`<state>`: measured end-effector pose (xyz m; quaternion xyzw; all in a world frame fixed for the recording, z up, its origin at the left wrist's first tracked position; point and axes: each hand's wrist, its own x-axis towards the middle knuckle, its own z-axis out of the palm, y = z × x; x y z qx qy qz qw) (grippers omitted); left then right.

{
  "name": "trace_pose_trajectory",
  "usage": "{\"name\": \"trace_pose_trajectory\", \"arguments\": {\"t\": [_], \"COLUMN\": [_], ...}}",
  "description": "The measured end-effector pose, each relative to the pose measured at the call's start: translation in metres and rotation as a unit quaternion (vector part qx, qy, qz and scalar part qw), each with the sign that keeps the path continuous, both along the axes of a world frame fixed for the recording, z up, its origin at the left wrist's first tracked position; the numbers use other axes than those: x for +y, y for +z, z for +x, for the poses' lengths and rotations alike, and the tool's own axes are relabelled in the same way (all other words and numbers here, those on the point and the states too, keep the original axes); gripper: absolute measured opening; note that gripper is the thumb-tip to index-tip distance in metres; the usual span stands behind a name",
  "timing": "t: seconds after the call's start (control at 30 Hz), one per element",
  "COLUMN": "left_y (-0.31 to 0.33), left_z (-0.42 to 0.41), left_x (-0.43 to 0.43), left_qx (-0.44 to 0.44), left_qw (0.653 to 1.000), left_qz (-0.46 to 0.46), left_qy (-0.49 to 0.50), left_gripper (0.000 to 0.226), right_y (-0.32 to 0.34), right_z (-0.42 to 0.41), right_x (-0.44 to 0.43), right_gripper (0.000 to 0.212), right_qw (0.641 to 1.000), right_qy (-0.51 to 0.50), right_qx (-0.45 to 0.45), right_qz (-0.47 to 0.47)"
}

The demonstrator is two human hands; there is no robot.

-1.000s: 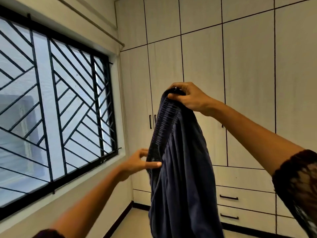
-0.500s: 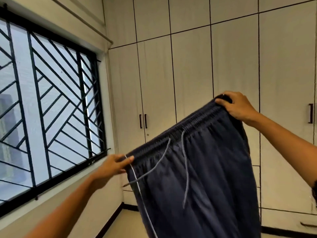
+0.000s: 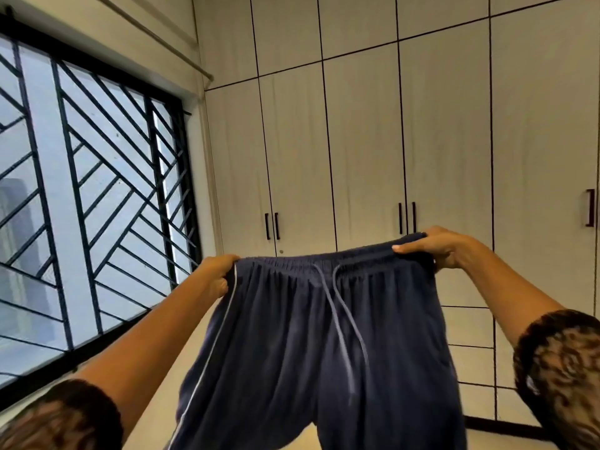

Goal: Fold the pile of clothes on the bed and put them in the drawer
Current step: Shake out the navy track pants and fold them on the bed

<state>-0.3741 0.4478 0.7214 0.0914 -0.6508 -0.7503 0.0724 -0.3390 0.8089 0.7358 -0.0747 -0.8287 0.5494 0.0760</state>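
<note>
Navy trousers [image 3: 292, 345] held up by the waistband [image 3: 324, 259] in both hands, in front of a wardrobe.

Navy cloth hangs spread in the air between the arms, its elastic waistband stretched nearly level, two pale cords [image 3: 337, 306] dangling from its middle and a thin white stripe [image 3: 207, 349] running down the left edge. Left hand [image 3: 216, 276] grips the waistband's left end with curled fingers; right hand [image 3: 435, 246] pinches the right end, thumb laid along the band. Legs drop out of view below, perhaps parted, though blur hides it. Patterned sleeves [image 3: 561, 368] show at both lower corners. Behind stands the pale wardrobe [image 3: 363, 141] with dark handles, and a barred window [image 3: 84, 190] fills the left.
</note>
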Motion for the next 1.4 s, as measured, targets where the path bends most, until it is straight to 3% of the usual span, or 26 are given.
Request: {"name": "trace_pose_trajectory", "arguments": {"t": [0.1, 0.17, 0.27, 0.37, 0.47, 0.6, 0.7, 0.77, 0.83, 0.9, 0.97, 1.0, 1.03, 1.1, 1.23, 1.3, 1.4], "left_y": [-0.004, -0.004, 0.005, 0.012, 0.018, 0.028, 0.036, 0.038, 0.039, 0.041, 0.042, 0.041, 0.04, 0.042, 0.057, 0.065, 0.078], "left_z": [-0.008, -0.012, 0.005, 0.032, 0.054, 0.07, 0.066, 0.062, 0.057, 0.049, 0.041, 0.039, 0.037, 0.036, 0.038, 0.039, 0.044], "left_x": [0.009, 0.011, 0.027, 0.05, 0.072, 0.088, 0.077, 0.073, 0.072, 0.07, 0.064, 0.063, 0.062, 0.061, 0.058, 0.055, 0.044], "left_qx": [-0.015, -0.005, 0.018, 0.075, 0.111, 0.169, 0.164, 0.177, 0.248, 0.362, 0.41, 0.414, 0.411, 0.387, 0.39, 0.41, 0.423], "left_qw": [1.0, 0.999, 0.998, 0.996, 0.991, 0.97, 0.97, 0.963, 0.929, 0.837, 0.742, 0.721, 0.723, 0.743, 0.687, 0.663, 0.66], "left_qz": [0.021, 0.039, 0.062, 0.054, -0.003, -0.11, -0.093, -0.122, -0.243, -0.408, -0.53, -0.556, -0.554, -0.545, -0.613, -0.627, -0.618], "left_qy": [0.007, 0.012, 0.027, 0.006, -0.076, -0.138, -0.155, -0.164, -0.128, -0.04, 0.004, -0.009, -0.029, -0.041, -0.008, 0.012, 0.06], "left_gripper": [0.015, 0.016, 0.015, 0.007, 0.025, 0.017, 0.026, 0.031, 0.029, 0.037, 0.069, 0.084, 0.094, 0.084, 0.041, 0.044, 0.056], "right_y": [-0.004, -0.005, 0.0, 0.005, 0.004, 0.006, 0.009, 0.009, 0.011, 0.013, 0.015, 0.015, 0.016, 0.016, 0.002, -0.015, -0.058], "right_z": [-0.007, -0.015, -0.017, -0.017, -0.015, 0.003, 0.011, 0.008, 0.01, 0.011, 0.012, 0.012, 0.014, 0.016, 0.013, 0.012, 0.013], "right_x": [-0.032, -0.047, -0.069, -0.098, -0.133, -0.155, -0.144, -0.138, -0.14, -0.144, -0.146, -0.147, -0.149, -0.151, -0.151, -0.149, -0.151], "right_gripper": [0.014, 0.004, 0.008, 0.031, 0.049, 0.045, 0.046, 0.048, 0.036, 0.028, 0.027, 0.027, 0.026, 0.027, 0.026, 0.032, 0.053], "right_qw": [0.996, 0.99, 0.981, 0.978, 0.979, 0.974, 0.953, 0.954, 0.958, 0.954, 0.944, 0.937, 0.932, 0.922, 0.914, 0.908, 0.911], "right_qy": [-0.043, -0.056, -0.035, -0.006, 0.04, 0.145, 0.242, 0.237, 0.196, 0.183, 0.2, 0.214, 0.229, 0.253, 0.245, 0.255, 0.272], "right_qx": [0.007, 0.011, 0.021, 0.076, 0.129, 0.163, 0.165, 0.181, 0.21, 0.236, 0.255, 0.261, 0.264, 0.269, 0.286, 0.273, 0.247], "right_qz": [-0.081, -0.128, -0.187, -0.196, -0.15, -0.068, -0.074, -0.027, -0.002, -0.023, -0.067, -0.084, -0.096, -0.115, -0.15, -0.188, -0.186]}}
